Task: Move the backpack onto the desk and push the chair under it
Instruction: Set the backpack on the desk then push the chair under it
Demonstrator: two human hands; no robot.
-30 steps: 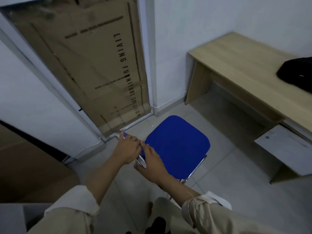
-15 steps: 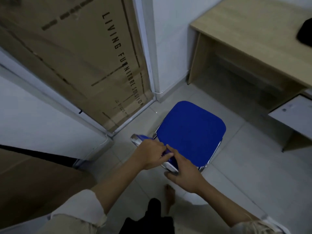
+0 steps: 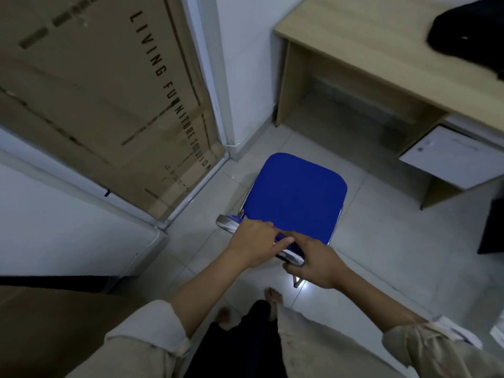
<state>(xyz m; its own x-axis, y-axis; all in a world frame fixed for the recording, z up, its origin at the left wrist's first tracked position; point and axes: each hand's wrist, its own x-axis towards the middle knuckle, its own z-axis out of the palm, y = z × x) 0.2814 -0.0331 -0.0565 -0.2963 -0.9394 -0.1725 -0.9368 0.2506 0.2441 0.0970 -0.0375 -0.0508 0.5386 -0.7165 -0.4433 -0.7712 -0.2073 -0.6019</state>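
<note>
The chair (image 3: 296, 193) has a blue padded seat and a chrome frame, and stands on the tiled floor in the middle of the view, short of the desk. My left hand (image 3: 255, 242) and my right hand (image 3: 316, 261) both grip the top of its backrest, close together. The wooden desk (image 3: 381, 47) stands at the upper right against the white wall, with open space beneath it. The black backpack (image 3: 469, 36) lies on the desktop at the far right, partly cut off by the frame edge.
A large cardboard box (image 3: 109, 85) leans in the doorway at the left. A white drawer unit (image 3: 450, 156) sits under the desk's right part. A brown board (image 3: 54, 323) lies at the lower left. A dark object (image 3: 493, 227) stands at the right edge.
The chair has slid across the floor toward the desk with both hands on its backrest. The view has shifted forward, and the backpack shows more fully.
</note>
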